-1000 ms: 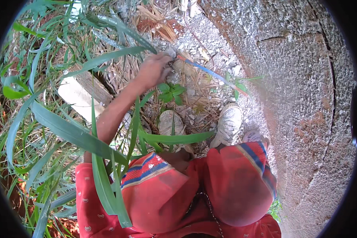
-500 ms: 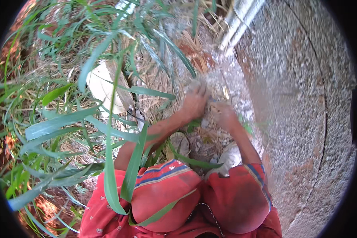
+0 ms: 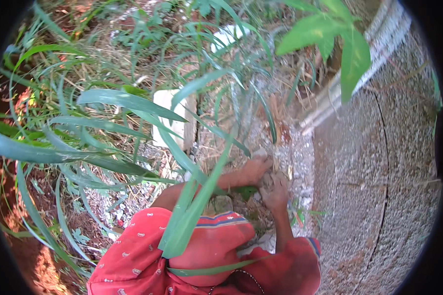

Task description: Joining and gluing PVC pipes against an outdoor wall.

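Left hand (image 3: 256, 169) meets right hand (image 3: 274, 191), grips unclear; reddish strip (image 3: 298, 219) slants toward lower right.

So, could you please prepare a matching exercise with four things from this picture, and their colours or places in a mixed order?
Column one:
1. right hand
2. rectangular block
3. rough concrete-like surface
4. shorts

Column two:
A. Grey and cracked, at the picture's right side
B. Low to the ground, close against the left hand
C. Red, with striped hems
D. Off-white, further left than both hands

Right pairs: 1-B, 2-D, 3-A, 4-C
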`<state>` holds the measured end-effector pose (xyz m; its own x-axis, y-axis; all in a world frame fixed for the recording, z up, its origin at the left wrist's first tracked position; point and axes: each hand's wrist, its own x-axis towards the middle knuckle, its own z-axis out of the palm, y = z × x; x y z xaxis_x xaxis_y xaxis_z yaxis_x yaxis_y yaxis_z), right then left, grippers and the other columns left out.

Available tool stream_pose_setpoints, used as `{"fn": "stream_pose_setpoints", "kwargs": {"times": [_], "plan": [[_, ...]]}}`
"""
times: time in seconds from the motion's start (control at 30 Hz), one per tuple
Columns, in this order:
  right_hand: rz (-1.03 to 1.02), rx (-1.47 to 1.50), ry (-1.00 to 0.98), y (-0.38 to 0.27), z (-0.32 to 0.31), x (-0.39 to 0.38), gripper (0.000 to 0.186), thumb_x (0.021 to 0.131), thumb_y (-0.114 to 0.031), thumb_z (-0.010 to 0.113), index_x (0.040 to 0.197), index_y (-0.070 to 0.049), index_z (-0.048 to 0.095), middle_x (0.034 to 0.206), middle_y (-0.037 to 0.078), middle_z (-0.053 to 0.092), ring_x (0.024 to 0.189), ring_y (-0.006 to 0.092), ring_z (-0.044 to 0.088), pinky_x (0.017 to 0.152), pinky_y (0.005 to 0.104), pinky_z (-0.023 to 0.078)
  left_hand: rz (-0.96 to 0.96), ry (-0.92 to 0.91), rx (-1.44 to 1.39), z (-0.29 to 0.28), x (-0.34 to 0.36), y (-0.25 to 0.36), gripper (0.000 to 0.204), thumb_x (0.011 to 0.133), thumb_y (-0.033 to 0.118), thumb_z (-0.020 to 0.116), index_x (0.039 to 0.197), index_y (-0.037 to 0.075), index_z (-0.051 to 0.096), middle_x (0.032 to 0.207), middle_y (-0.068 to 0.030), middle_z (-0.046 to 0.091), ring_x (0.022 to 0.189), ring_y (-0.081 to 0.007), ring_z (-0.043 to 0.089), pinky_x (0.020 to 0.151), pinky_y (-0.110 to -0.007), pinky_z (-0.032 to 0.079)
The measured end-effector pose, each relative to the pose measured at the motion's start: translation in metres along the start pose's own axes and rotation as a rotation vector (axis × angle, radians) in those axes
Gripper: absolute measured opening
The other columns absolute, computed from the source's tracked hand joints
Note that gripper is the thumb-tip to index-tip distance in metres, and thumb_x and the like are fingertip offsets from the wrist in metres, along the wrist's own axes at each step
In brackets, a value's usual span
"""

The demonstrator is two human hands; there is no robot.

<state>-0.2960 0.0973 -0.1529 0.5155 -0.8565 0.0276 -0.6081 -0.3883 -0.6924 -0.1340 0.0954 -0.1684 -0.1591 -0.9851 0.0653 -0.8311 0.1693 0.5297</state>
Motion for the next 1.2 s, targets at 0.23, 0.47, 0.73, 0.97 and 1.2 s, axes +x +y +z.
{"fn": "stream_pose_setpoints", "kwargs": {"times": [0.23,0.47,0.73,0.97,1.2], "plan": [[0.003,-0.214,-0.107,0.051,0.003,-0.017,0.048,0.061,-0.018,0.071,0.103,-0.002,0.054,0.105,0.020,0.051,0.098,0.0374,0.048,0.084,0.0448,0.039,-0.329,-0.289,-0.012,-0.063,-0.026,-0.034,0.054,0.058,0.024,0.067,0.105,0.008,0.047,0.072,-0.0143,0.055,0.068,-0.0302,0.056,0.059,-0.039,0.045],[-0.083,0.437,0.195,-0.014,-0.009,0.003,0.041,0.065,-0.014,0.068,0.099,0.002,0.054,0.098,0.017,0.051,0.092,0.0288,0.051,0.080,0.0355,0.041,-0.173,-0.189,-0.221,-0.137,-0.057,0.016,0.046,0.057,0.021,0.070,0.098,0.009,0.052,0.086,-0.0128,0.058,0.079,-0.0307,0.056,0.070,-0.038,0.046],[-0.256,0.238,0.168,0.002,-0.020,-0.011,0.035,0.073,-0.007,0.061,0.105,0.001,0.051,0.097,0.013,0.052,0.083,0.0253,0.054,0.069,0.0345,0.045,0.121,-0.025,-0.382,-0.112,-0.033,0.052,0.053,0.071,0.024,0.066,0.117,0.006,0.047,0.110,-0.0172,0.051,0.101,-0.0316,0.049,0.088,-0.039,0.038],[0.368,0.732,0.455,-0.007,-0.070,-0.024,0.042,0.079,-0.013,0.058,0.116,0.001,0.045,0.099,0.011,0.055,0.090,0.0188,0.054,0.076,0.0286,0.044,-0.253,-0.703,0.215,-0.157,-0.054,0.008,0.034,0.068,0.016,0.061,0.100,0.005,0.056,0.093,-0.0181,0.058,0.089,-0.0341,0.056,0.080,-0.043,0.044],[-0.195,0.137,1.007,-0.087,-0.187,0.046,0.048,0.075,-0.009,0.066,0.115,0.007,0.044,0.100,0.016,0.056,0.084,0.0183,0.058,0.075,0.0290,0.050,0.165,-0.415,0.155,-0.159,0.043,0.028,0.058,0.066,0.031,0.071,0.113,0.005,0.049,0.102,-0.0172,0.057,0.099,-0.0315,0.053,0.083,-0.040,0.045]]}}
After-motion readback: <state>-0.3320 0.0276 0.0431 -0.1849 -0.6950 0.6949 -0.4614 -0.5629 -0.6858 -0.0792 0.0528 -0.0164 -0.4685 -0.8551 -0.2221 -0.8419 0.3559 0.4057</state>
